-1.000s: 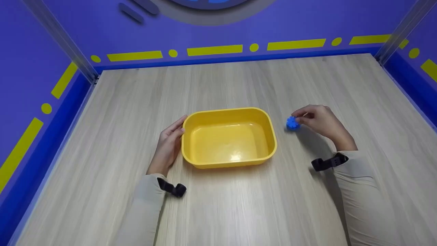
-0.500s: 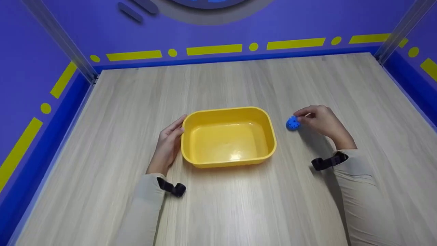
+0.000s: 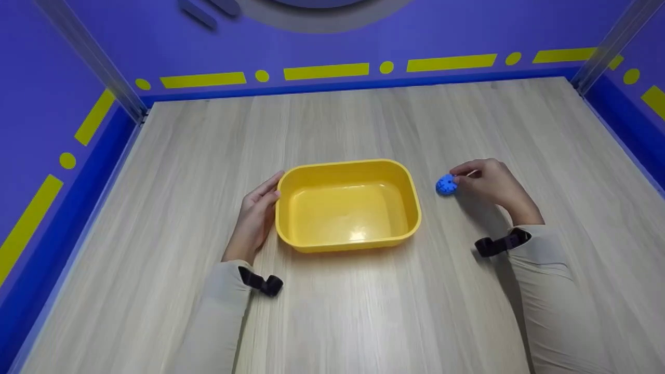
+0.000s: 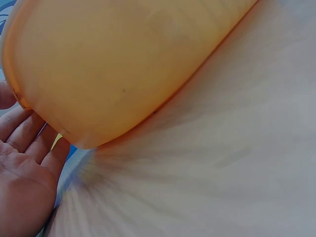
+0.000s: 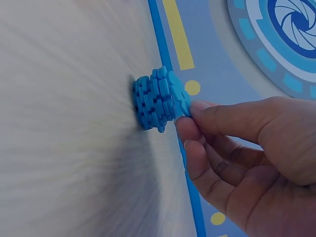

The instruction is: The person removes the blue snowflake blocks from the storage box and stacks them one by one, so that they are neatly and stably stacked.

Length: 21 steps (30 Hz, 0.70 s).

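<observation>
A yellow plastic bin (image 3: 348, 213) stands on the table, its inside bare. My left hand (image 3: 255, 215) holds it at the left end, the thumb at the rim and the other fingers against the outer wall. To the right of the bin is a small stack of blue notched discs (image 3: 446, 185), flat on the table. In the right wrist view several layers of the discs (image 5: 153, 100) show. My right hand (image 3: 491, 184) pinches the edge of the top disc (image 5: 180, 96) between thumb and forefinger; this disc leans slightly away from the layers beneath.
The wood-grain table (image 3: 363, 311) has blue-purple panels (image 3: 332, 52) with yellow marks along its back and sides. A black camera strap sits on the left wrist (image 3: 261, 283) and another on the right wrist (image 3: 501, 244).
My right fingertips have shifted slightly right along the blue stack, keeping hold of the top disc's edge. The left hand and bin stay put; the head view has tilted a little.
</observation>
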Each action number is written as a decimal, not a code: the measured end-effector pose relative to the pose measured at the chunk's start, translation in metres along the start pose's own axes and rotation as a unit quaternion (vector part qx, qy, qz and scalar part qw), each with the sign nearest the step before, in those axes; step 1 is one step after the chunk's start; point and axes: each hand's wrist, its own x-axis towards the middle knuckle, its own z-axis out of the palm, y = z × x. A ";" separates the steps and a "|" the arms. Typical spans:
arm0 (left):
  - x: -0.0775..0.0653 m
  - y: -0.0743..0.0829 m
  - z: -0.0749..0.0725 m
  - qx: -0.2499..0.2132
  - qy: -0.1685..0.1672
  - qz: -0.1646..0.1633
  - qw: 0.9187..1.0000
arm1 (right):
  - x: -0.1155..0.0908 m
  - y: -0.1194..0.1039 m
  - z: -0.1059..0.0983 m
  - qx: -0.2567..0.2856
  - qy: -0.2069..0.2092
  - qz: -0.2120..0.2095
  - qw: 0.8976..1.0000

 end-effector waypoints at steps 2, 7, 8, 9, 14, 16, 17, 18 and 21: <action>0.000 0.000 0.000 0.001 0.003 0.000 1.000 | 0.000 0.001 0.000 0.003 -0.004 -0.003 1.000; 0.000 -0.001 0.000 -0.004 0.004 -0.001 1.000 | 0.001 0.002 -0.001 0.003 -0.008 -0.006 1.000; 0.000 0.000 0.000 -0.006 0.004 -0.001 1.000 | 0.001 0.001 -0.001 0.003 -0.008 -0.006 1.000; 0.000 0.000 0.000 -0.006 0.003 -0.001 1.000 | 0.001 0.001 -0.001 0.001 -0.007 -0.006 1.000; 0.000 0.001 0.001 -0.008 0.000 -0.002 1.000 | 0.000 0.001 -0.002 0.002 -0.006 -0.002 1.000; 0.000 0.001 0.001 -0.007 -0.001 -0.003 1.000 | 0.000 0.000 -0.002 0.001 -0.007 0.002 1.000; 0.000 0.001 0.001 -0.007 -0.001 -0.003 1.000 | 0.000 0.000 -0.002 0.001 -0.006 0.005 1.000; 0.000 0.001 0.001 -0.008 -0.001 -0.003 1.000 | 0.000 0.000 -0.002 0.001 -0.006 0.008 1.000; 0.000 0.000 0.000 -0.009 -0.004 -0.004 1.000 | -0.001 0.001 -0.001 0.003 -0.005 0.011 1.000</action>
